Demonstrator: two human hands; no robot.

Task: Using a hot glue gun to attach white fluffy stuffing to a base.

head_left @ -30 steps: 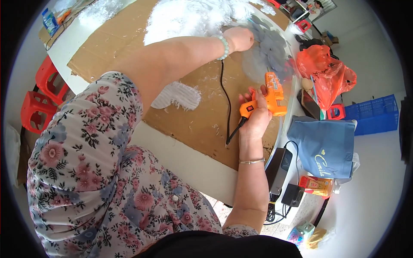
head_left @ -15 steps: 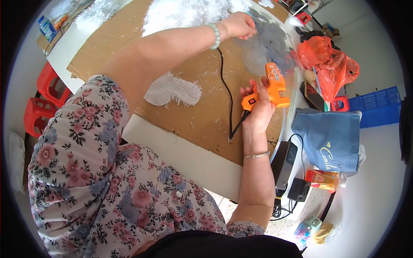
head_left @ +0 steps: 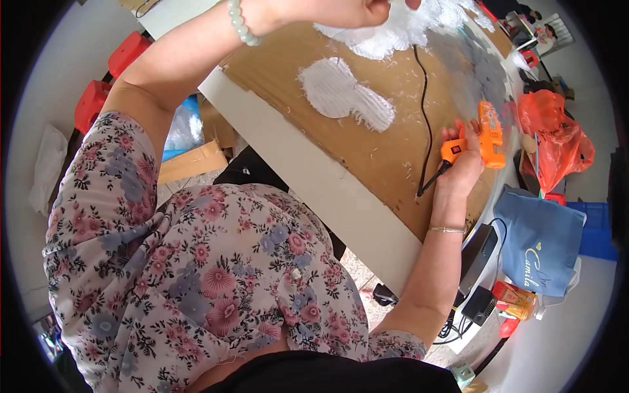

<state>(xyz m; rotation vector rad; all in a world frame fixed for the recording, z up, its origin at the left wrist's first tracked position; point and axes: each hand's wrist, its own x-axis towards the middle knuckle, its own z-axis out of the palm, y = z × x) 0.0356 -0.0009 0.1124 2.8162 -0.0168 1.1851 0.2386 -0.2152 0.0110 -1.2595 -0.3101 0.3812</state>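
My right hand [head_left: 464,160] is wrapped round an orange hot glue gun [head_left: 490,134], whose nozzle points away from me and whose black cord [head_left: 426,111] trails over the cardboard. At the top edge of the picture my left hand [head_left: 334,8] is raised, its fingers curled in and partly cut off by the frame. Whether anything small sits between them I cannot make out. Below it on the brown cardboard [head_left: 386,170] lies a white ribbed fabric piece [head_left: 344,95] with frayed edges. A pile of white shaggy material [head_left: 406,33] lies beyond it.
Greyish translucent sheets [head_left: 485,65] lie past the glue gun. Along the right are an orange-red plastic bag [head_left: 553,144], a blue cloth bag [head_left: 540,239], black power adapters [head_left: 479,304] and a bottle with an orange label [head_left: 514,300]. Red stools [head_left: 92,105] stand at left.
My left hand has risen away from the translucent sheets, leftward and toward the top edge. The whole view has shifted, so the table appears farther right. The glue gun stays in my right hand.
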